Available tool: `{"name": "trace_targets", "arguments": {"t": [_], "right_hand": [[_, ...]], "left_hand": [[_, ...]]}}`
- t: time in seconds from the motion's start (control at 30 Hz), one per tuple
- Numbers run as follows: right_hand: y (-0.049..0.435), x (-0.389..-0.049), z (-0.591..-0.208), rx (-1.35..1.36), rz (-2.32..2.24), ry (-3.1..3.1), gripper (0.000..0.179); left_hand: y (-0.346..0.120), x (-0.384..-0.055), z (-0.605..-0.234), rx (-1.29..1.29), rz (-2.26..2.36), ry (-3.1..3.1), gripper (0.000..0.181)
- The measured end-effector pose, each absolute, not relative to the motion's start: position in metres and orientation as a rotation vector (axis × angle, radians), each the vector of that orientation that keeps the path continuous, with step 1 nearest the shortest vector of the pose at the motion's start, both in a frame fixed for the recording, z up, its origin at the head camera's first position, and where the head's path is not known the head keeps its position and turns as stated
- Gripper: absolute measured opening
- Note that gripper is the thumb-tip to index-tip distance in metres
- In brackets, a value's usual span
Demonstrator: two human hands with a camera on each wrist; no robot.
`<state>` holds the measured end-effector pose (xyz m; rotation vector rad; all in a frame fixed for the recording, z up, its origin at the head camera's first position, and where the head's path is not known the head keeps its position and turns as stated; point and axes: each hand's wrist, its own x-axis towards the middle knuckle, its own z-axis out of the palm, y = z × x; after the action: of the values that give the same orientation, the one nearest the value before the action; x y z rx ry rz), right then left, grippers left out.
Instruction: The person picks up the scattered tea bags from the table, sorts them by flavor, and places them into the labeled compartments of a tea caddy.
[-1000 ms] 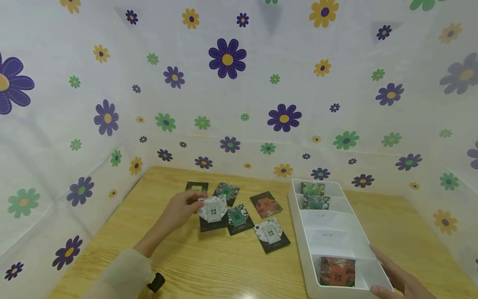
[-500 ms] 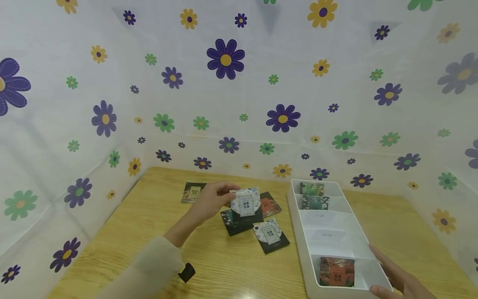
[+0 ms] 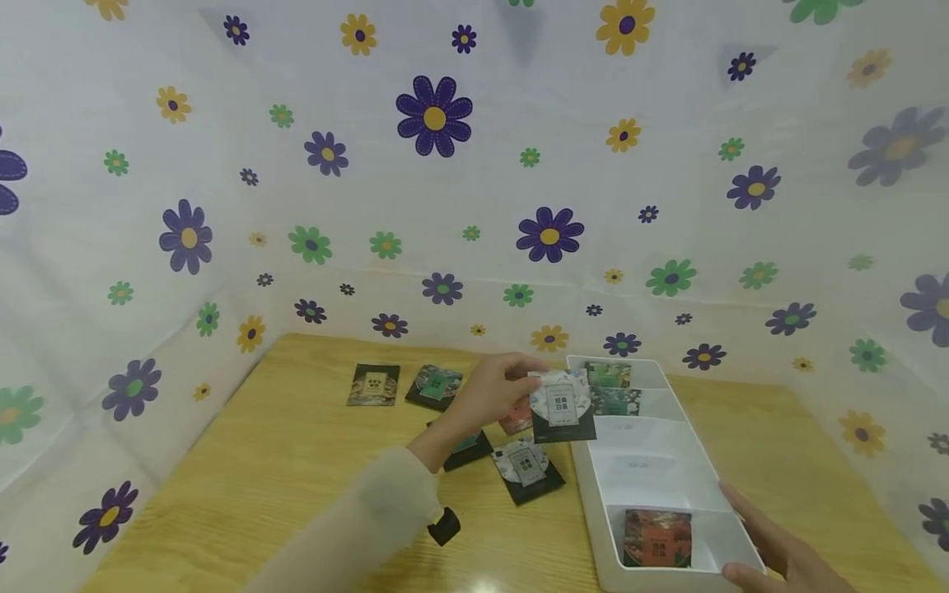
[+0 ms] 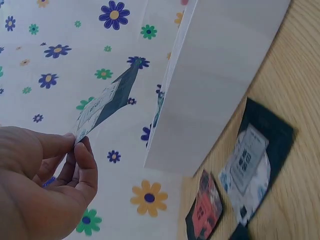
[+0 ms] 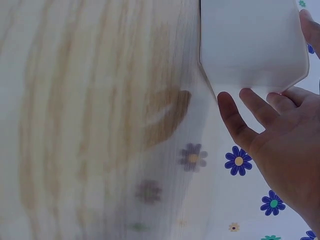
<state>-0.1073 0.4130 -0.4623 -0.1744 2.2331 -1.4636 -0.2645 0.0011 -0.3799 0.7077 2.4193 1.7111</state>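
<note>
Hands: two. The right hand (image 3: 789, 556) is resting at the near right corner of one white compartmented box (image 3: 667, 579), fingers touching its wall without clenching. The left hand (image 3: 489, 391) is pinching one white-label tea sachet (image 3: 561, 408) between thumb and fingers, holding it in the air beside the box's far left side.

Sachets showing: nine. One is in hand. Three are sitting in the box: a red sachet (image 3: 657, 539) in the nearest compartment, a grey-green sachet (image 3: 619, 402) further back, a green sachet (image 3: 608, 375) in the farthest. Five are lying on the table: a second white-label sachet (image 3: 528, 468), a green-label sachet (image 3: 467, 449) partly hidden by the left arm, a red-label sachet (image 3: 516, 417) partly covered, another green-label sachet (image 3: 435, 385) and a yellow-label sachet (image 3: 374, 385).

The table (image 3: 296, 461) is showing pale wood grain. Beyond it a white flower-print sheet (image 3: 356, 189) is hanging, creased, with purple, yellow and green blooms.

Against half a second earlier, the held sachet is now standing farther right, closer to the box; the farther green-label sachet is now showing plainly; the right hand is keeping its corner.
</note>
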Motion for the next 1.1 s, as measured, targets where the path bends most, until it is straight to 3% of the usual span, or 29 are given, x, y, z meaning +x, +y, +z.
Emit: {"name": "trace_targets", "arguments": {"t": [0.27, 0.63, 1.1], "right_hand": [[0.410, -0.106, -0.462, -0.090, -1.463, 2.223, 0.088], [0.412, -0.108, -0.461, -0.232, -1.505, 2.244, 0.085], [0.406, -0.107, -0.456, -0.065, -1.409, 2.271, 0.089]], "left_hand": [[0.042, -0.271, -0.387, 0.694, 1.741, 2.351, 0.024], [0.085, -0.284, -0.399, 0.621, 1.777, 2.357, 0.021], [0.112, -0.275, -0.411, 0.724, 1.594, 2.497, 0.020]]}}
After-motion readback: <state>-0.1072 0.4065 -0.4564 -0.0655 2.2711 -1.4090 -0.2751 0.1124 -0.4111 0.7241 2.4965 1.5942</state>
